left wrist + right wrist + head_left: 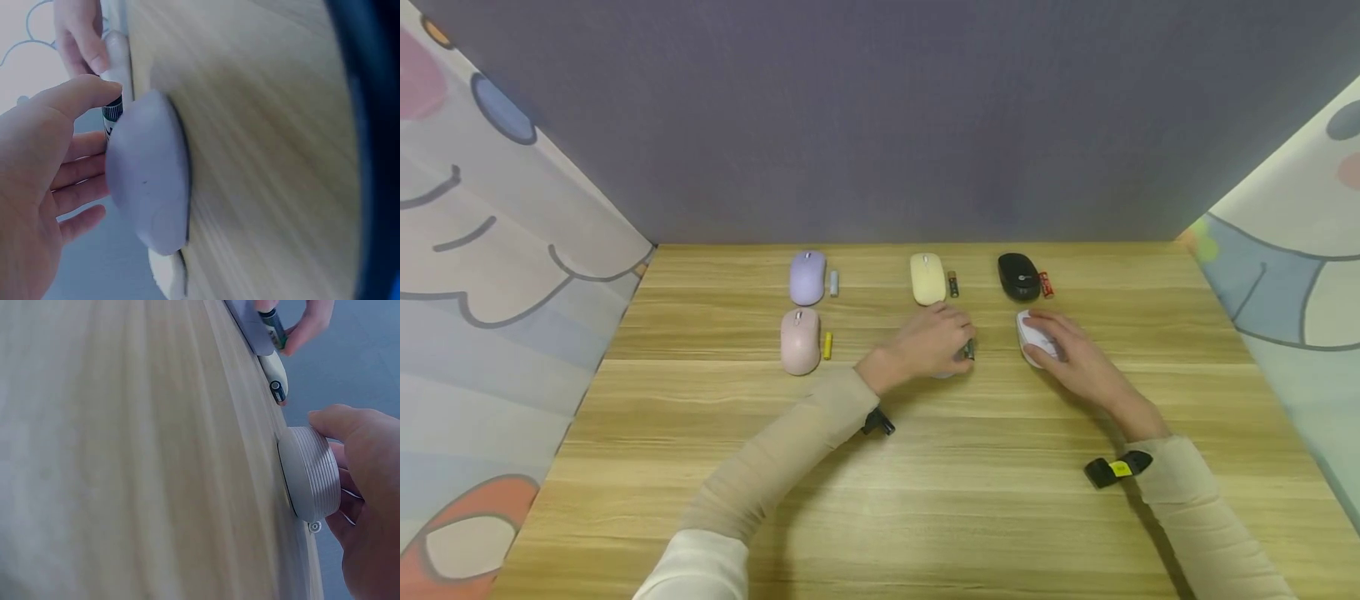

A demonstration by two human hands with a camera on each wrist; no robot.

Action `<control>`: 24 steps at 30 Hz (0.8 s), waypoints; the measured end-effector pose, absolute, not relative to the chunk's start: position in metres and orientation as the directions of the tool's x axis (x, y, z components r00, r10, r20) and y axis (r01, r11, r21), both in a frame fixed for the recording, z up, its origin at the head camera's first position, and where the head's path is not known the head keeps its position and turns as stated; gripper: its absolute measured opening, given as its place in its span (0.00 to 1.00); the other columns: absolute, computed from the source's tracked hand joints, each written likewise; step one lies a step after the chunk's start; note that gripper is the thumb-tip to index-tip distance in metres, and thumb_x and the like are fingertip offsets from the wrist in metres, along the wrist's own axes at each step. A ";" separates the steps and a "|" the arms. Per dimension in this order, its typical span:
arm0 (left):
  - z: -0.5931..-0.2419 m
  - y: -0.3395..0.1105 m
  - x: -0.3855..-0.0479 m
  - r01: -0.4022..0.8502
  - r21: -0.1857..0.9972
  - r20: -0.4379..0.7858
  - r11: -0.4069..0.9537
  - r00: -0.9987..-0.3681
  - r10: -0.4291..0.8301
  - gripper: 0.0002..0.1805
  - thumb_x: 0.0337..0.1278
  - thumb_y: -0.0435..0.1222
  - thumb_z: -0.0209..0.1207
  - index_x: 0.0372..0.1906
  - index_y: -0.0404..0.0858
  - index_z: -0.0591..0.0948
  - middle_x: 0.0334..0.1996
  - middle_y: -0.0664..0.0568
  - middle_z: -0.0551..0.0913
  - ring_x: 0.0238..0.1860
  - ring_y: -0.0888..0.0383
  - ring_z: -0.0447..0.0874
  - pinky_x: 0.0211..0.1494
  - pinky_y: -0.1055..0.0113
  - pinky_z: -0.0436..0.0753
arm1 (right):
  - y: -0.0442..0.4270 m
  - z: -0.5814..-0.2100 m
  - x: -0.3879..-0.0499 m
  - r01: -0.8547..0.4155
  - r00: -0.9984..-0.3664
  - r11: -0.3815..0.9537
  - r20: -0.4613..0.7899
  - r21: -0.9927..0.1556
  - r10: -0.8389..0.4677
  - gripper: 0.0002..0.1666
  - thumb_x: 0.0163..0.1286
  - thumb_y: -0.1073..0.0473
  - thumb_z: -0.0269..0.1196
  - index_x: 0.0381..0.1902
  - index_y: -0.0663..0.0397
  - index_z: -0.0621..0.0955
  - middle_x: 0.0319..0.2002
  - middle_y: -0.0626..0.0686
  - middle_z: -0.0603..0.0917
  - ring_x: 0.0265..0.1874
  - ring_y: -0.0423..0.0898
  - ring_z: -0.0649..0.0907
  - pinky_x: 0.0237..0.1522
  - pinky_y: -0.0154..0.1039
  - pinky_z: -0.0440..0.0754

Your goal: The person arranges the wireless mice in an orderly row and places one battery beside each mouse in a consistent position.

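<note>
My left hand (pixel 928 343) pinches a dark AA-type battery (pixel 273 329) between thumb and fingers. The battery (pixel 112 114) is held just above and beside a pale grey mouse (pixel 147 178). In the head view that mouse is mostly hidden under the left hand. To the right, my right hand (pixel 1075 354) grips a white mouse (pixel 1034 337) by its sides, thumb on the near side and fingers on the far side. Seen from the right wrist, the white mouse (pixel 309 474) stays on the table, its ridged side toward the hand.
A yellow mouse (pixel 928 279) with a dark battery (pixel 952 284) and a black mouse (pixel 1019 277) with a red battery (pixel 1047 285) lie behind. At left are a purple mouse (pixel 807 278), a pink mouse (pixel 800 342), a grey battery (pixel 834 283) and a yellow battery (pixel 827 346).
</note>
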State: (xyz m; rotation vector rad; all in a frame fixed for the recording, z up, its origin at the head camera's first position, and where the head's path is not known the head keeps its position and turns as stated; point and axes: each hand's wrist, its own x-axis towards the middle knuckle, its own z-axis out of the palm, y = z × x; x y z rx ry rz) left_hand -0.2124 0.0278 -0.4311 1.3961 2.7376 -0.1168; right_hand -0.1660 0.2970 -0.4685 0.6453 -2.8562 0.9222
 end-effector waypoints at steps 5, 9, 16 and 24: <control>-0.436 0.034 -0.212 0.809 -0.049 -0.123 0.585 -0.586 0.801 0.30 0.70 0.57 0.59 0.65 0.43 0.81 0.67 0.50 0.80 0.71 0.52 0.74 0.80 0.59 0.67 | 0.297 -0.469 -0.166 -0.415 -0.908 0.733 0.196 -0.538 -0.370 0.28 0.73 0.62 0.66 0.68 0.62 0.75 0.71 0.65 0.72 0.63 0.66 0.75 0.50 0.58 0.81; -0.439 0.037 -0.211 0.817 -0.044 -0.124 0.574 -0.575 0.809 0.30 0.70 0.57 0.59 0.66 0.43 0.80 0.67 0.49 0.80 0.70 0.53 0.75 0.80 0.59 0.67 | 0.297 -0.469 -0.166 -0.417 -0.908 0.732 0.201 -0.539 -0.369 0.28 0.73 0.62 0.66 0.68 0.62 0.75 0.71 0.65 0.72 0.63 0.65 0.75 0.49 0.57 0.81; -0.444 0.038 -0.212 0.817 -0.058 -0.112 0.574 -0.577 0.809 0.29 0.70 0.57 0.59 0.65 0.43 0.81 0.66 0.51 0.81 0.68 0.54 0.78 0.77 0.59 0.70 | 0.297 -0.470 -0.167 -0.410 -0.910 0.729 0.189 -0.547 -0.370 0.28 0.74 0.62 0.65 0.68 0.63 0.74 0.71 0.66 0.71 0.64 0.67 0.74 0.50 0.59 0.80; -0.444 0.039 -0.213 0.797 -0.036 -0.132 0.603 -0.602 0.788 0.29 0.70 0.55 0.60 0.66 0.43 0.80 0.68 0.49 0.79 0.71 0.52 0.75 0.80 0.57 0.66 | 0.298 -0.472 -0.168 -0.412 -0.909 0.731 0.196 -0.543 -0.367 0.28 0.73 0.62 0.65 0.68 0.62 0.75 0.71 0.65 0.71 0.64 0.66 0.74 0.50 0.58 0.80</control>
